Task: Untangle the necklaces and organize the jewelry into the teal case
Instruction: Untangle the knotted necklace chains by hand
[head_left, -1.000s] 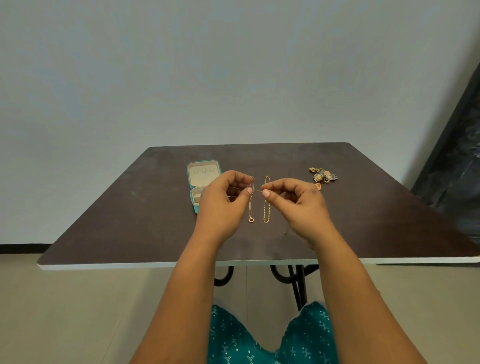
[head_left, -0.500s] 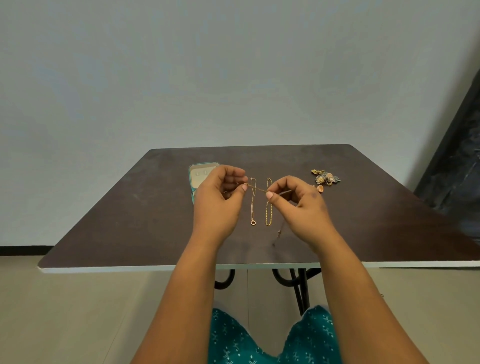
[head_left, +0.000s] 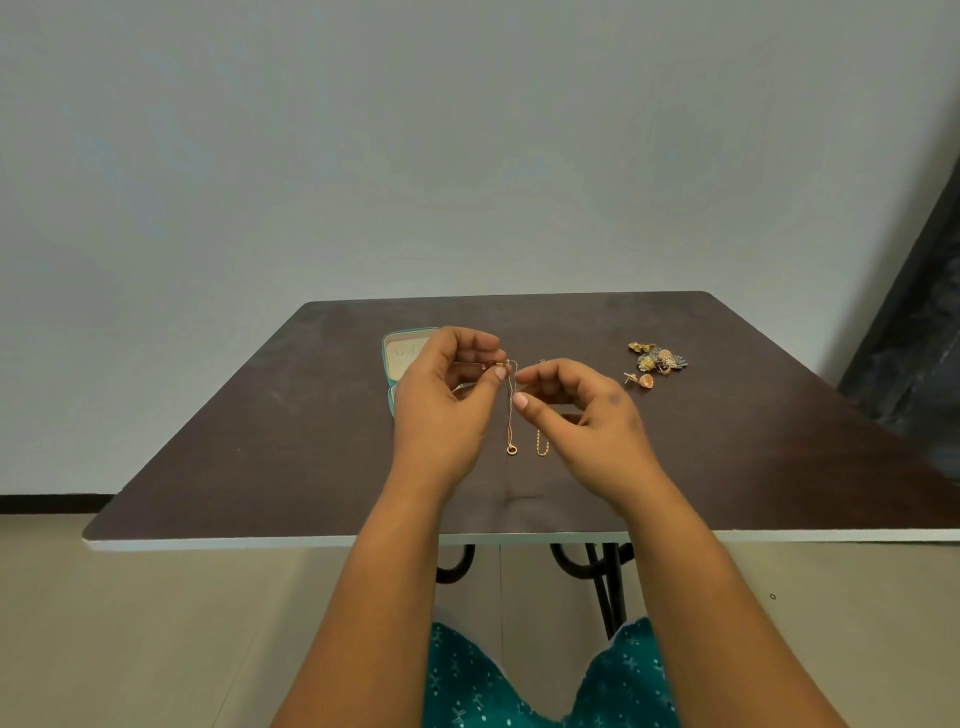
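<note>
My left hand (head_left: 447, 405) is raised over the table and pinches a very thin chain (head_left: 500, 368) between thumb and forefinger. My right hand (head_left: 587, 421) hovers close beside it with fingers loosely curled and thumb and forefinger tips apart; I see no chain between them. Below the hands, a fine necklace with a ring pendant (head_left: 512, 448) lies straight on the table. A gold link chain (head_left: 543, 447) lies parallel to its right, its upper part hidden by my right hand. The open teal case (head_left: 408, 348) sits behind my left hand, mostly covered by it.
A heap of ornate earrings (head_left: 658, 358) lies at the back right of the dark brown table (head_left: 234, 457), with one loose earring (head_left: 644, 380) in front of it. The table's white front edge runs just before my forearms. A dark panel leans at the far right.
My right hand moved left toward the left hand, and its thumb and forefinger came apart. The taut thin chain seen between the hands earlier no longer shows there.
</note>
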